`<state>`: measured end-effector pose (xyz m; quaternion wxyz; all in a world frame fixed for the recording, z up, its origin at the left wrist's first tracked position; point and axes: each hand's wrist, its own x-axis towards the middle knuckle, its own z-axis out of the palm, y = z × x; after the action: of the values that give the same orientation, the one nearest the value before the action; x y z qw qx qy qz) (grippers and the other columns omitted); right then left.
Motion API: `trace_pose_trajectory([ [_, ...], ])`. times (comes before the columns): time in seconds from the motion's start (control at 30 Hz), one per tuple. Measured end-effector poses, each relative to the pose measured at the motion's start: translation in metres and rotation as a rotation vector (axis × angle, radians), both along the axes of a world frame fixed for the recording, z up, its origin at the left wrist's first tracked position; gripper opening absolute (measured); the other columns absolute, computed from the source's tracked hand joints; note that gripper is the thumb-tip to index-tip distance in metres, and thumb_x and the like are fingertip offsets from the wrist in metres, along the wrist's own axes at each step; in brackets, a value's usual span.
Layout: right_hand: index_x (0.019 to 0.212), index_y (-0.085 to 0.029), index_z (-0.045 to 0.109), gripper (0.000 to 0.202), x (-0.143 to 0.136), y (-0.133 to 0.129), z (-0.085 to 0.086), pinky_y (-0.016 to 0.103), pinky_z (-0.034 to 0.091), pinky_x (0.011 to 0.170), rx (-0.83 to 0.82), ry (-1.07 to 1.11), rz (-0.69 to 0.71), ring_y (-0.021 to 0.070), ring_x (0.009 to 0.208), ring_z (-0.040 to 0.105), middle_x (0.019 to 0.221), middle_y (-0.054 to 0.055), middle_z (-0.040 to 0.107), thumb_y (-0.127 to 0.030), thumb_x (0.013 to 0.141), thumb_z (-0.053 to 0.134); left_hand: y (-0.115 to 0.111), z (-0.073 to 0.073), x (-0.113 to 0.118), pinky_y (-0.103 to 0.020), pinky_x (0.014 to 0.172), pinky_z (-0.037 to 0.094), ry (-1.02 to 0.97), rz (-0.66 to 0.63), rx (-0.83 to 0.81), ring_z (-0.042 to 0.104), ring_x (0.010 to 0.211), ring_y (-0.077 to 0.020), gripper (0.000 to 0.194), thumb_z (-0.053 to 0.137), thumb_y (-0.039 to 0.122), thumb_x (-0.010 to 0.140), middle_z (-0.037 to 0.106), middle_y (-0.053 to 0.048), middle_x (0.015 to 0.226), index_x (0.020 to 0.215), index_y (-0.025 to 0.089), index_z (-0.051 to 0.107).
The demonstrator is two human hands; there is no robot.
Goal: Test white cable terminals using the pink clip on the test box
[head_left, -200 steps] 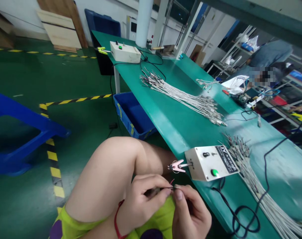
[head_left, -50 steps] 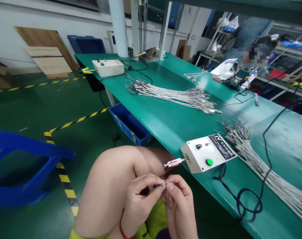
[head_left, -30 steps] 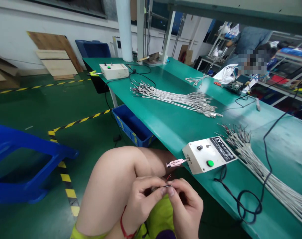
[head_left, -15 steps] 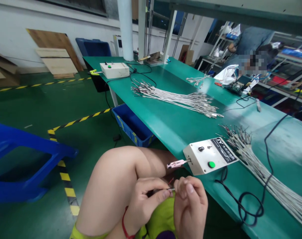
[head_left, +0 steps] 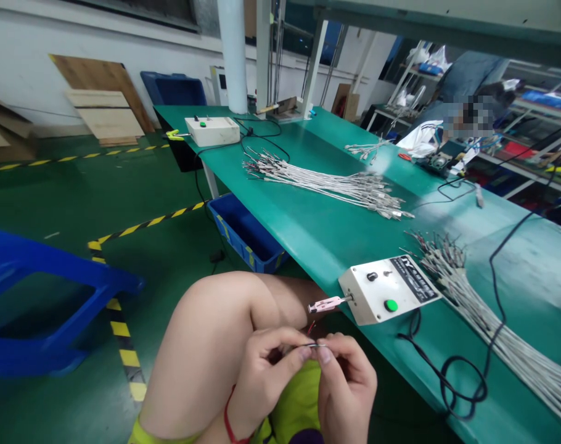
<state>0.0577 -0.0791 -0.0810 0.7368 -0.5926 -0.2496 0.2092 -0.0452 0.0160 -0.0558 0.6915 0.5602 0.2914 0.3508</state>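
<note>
Above my lap, my left hand (head_left: 269, 367) pinches a thin wire (head_left: 314, 345) between thumb and forefinger. My right hand (head_left: 348, 379) closes its thumb and forefinger on the wire's other end, fingertips almost touching the left ones. A short red strand shows just above the left fingertips; the rest of the wire is hidden by my hands. Just beyond them, at the table edge, sits a white control box (head_left: 386, 290) with a green button and a black knob. From its near side a pink clip (head_left: 325, 304) sticks out on a metal shaft.
On the green table (head_left: 303, 234) lie a bundle of white cables (head_left: 327, 185) and another bundle (head_left: 488, 314) at right. A second white box (head_left: 213, 131) stands far left. Below is a blue bin (head_left: 250, 237); a blue stool (head_left: 44, 296) stands left. A person (head_left: 465, 80) bends over the far side.
My right hand has shifted slightly left and turned, its thumb and forefinger now meeting the wire at the left fingertips. My left hand has barely moved.
</note>
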Motion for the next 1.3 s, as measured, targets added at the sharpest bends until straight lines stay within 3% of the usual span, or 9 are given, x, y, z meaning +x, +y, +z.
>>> trace_pose_trajectory([
  [0.17,0.079,-0.024,0.076,0.013,-0.007,0.014,0.013,0.022,0.054,0.065,0.071,0.172,0.003,0.0130,0.069,0.063,0.074,-0.001,0.066,-0.030,0.088,0.084,-0.001,-0.009,0.000,-0.027,0.065,0.055,-0.029,0.041,-0.084,0.067,0.072,-0.0209,0.012,0.083,0.030,0.088,0.078,-0.009,0.080,0.086,0.018,0.086],
  [0.47,0.075,-0.022,0.074,0.020,-0.008,0.022,0.022,0.021,0.053,0.063,0.093,0.345,0.068,0.0115,0.066,0.062,0.071,-0.002,0.063,-0.034,0.081,0.088,-0.002,-0.021,0.003,-0.020,0.046,0.034,-0.130,-0.015,-0.360,0.041,0.049,-0.0079,0.027,0.086,0.042,0.086,0.064,-0.001,0.065,0.090,0.016,0.082],
  [0.7,0.072,-0.022,0.071,0.019,-0.011,0.024,0.021,0.026,0.051,0.066,0.100,0.307,0.021,0.0137,0.068,0.057,0.070,-0.002,0.059,-0.031,0.080,0.085,0.000,-0.013,0.002,-0.023,0.062,0.048,-0.002,0.028,-0.058,0.058,0.066,-0.0149,0.009,0.087,0.026,0.083,0.077,-0.005,0.076,0.081,0.018,0.084],
  [0.83,0.067,-0.022,0.060,0.026,-0.005,0.026,0.021,0.027,0.042,0.059,0.102,0.327,-0.040,0.0132,0.063,0.045,0.065,-0.004,0.049,-0.029,0.082,0.079,0.001,-0.015,0.002,-0.024,0.066,0.052,-0.020,0.079,-0.108,0.064,0.069,-0.0163,0.009,0.081,0.026,0.090,0.081,-0.007,0.084,0.087,0.018,0.083],
  [0.93,0.071,-0.022,0.059,0.027,0.005,0.027,0.018,0.027,0.034,0.056,0.064,0.333,-0.084,0.0123,0.060,0.038,0.064,-0.005,0.042,-0.033,0.092,0.073,0.006,-0.020,0.004,-0.020,0.058,0.048,-0.105,0.246,-0.253,0.055,0.058,-0.0095,0.015,0.082,0.031,0.092,0.081,-0.006,0.086,0.093,0.017,0.080],
  [1.0,0.080,-0.020,0.067,0.025,0.012,0.028,0.013,0.027,0.030,0.054,-0.001,0.329,-0.070,0.0117,0.059,0.037,0.066,-0.003,0.049,-0.038,0.097,0.071,0.009,-0.024,0.007,-0.017,0.051,0.041,-0.141,0.321,-0.319,0.045,0.052,-0.0052,0.019,0.084,0.033,0.092,0.081,-0.005,0.088,0.095,0.016,0.079],
  [1.13,0.094,-0.017,0.076,0.035,0.022,0.030,0.004,0.028,0.033,0.057,-0.142,0.234,-0.003,0.0119,0.062,0.042,0.081,0.004,0.068,-0.049,0.101,0.067,0.011,-0.027,0.013,-0.015,0.047,0.037,-0.124,0.287,-0.379,0.044,0.052,-0.0046,0.023,0.087,0.034,0.089,0.083,-0.008,0.092,0.098,0.014,0.079],
  [1.23,0.090,-0.016,0.077,0.045,0.022,0.035,0.007,0.028,0.040,0.064,-0.127,0.292,0.034,0.0123,0.064,0.045,0.074,0.003,0.065,-0.056,0.104,0.061,0.009,-0.025,0.018,-0.016,0.047,0.039,-0.105,0.251,-0.400,0.052,0.055,-0.0061,0.020,0.087,0.033,0.090,0.084,-0.009,0.099,0.097,0.015,0.081],
  [1.3,0.100,-0.017,0.079,0.046,0.020,0.040,0.012,0.026,0.040,0.062,-0.082,0.425,0.060,0.0118,0.061,0.042,0.068,0.000,0.059,-0.059,0.103,0.060,0.009,-0.023,0.021,-0.017,0.048,0.042,-0.090,0.240,-0.399,0.063,0.063,-0.0096,0.018,0.087,0.032,0.090,0.085,-0.010,0.106,0.097,0.016,0.082],
])
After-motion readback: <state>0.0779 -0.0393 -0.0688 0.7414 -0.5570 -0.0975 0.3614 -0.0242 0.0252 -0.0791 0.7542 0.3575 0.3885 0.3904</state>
